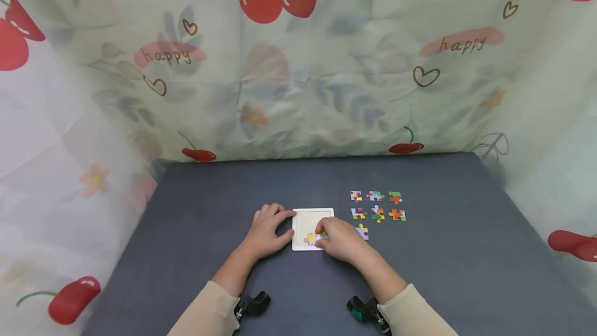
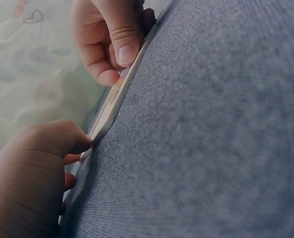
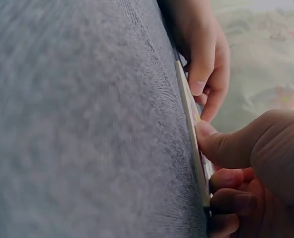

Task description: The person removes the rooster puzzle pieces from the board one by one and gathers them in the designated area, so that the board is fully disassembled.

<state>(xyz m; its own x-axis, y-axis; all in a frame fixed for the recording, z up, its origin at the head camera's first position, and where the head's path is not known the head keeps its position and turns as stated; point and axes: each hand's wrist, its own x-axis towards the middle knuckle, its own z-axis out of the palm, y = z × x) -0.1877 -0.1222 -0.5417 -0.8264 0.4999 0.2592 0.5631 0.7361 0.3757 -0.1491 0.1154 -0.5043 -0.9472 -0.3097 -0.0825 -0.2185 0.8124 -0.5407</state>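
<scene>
A square, pale puzzle tray (image 1: 305, 222) with a raised rim lies flat on the table. Along its bottom edge sits a yellow and purple jigsaw piece (image 1: 310, 239). My right hand (image 1: 342, 238) is over the tray's lower right part, thumb and index finger pinching another jigsaw piece (image 1: 322, 235) with green and purple on it, mostly hidden by the fingers. At the tray's left side, my left hand (image 1: 267, 232) touches the rim with index fingertip and thumb, fingers spread. Seen from the right wrist, the right thumb (image 3: 221, 146) lies close over the tray's edge.
Several loose jigsaw pieces (image 1: 377, 214) lie in rows to the right of the tray; the nearest piece (image 1: 362, 232) is partly behind my right hand. A dark grey cloth covers the table (image 1: 210, 196). A printed curtain (image 1: 326, 92) hangs behind it and at both sides.
</scene>
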